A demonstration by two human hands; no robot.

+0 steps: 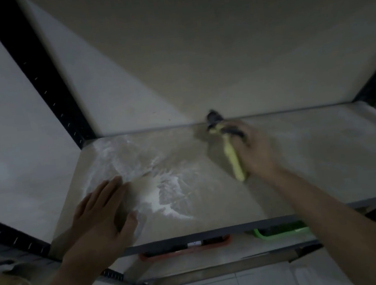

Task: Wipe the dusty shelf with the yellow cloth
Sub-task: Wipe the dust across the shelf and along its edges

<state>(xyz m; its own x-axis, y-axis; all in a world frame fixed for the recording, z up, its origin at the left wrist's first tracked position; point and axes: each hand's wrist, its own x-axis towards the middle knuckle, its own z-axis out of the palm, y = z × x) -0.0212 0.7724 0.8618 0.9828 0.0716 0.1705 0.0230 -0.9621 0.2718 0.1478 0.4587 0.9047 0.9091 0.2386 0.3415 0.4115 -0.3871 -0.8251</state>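
- The yellow cloth (pixel 233 158), bunched into a long roll, lies near the middle of the pale flat shelf board (pixel 310 160), toward its back edge, with a dark patch at its far end that is too blurred to identify.
- The right hand (pixel 255 149) is closed over the cloth from the right side, fingers wrapped around its far part and pressing it onto the board.
- The shelf board carries streaks and a thick smear of white dust (pixel 157 191) over its left half, from the back-left corner down toward the front edge; the right half looks much cleaner.
- The left hand (pixel 102 217) lies flat and spread wide on the front-left part of the board, holding nothing, its fingertips at the edge of the dust.
- Black slotted metal uprights (pixel 45 75) frame the shelf at its left and right corners.
- On the lower shelf, just under the front edge, sit an orange-red tray (pixel 186 250) and, to its right, a green tray (pixel 283 233).
- Behind the shelf stands a plain pale wall (pixel 196 49).
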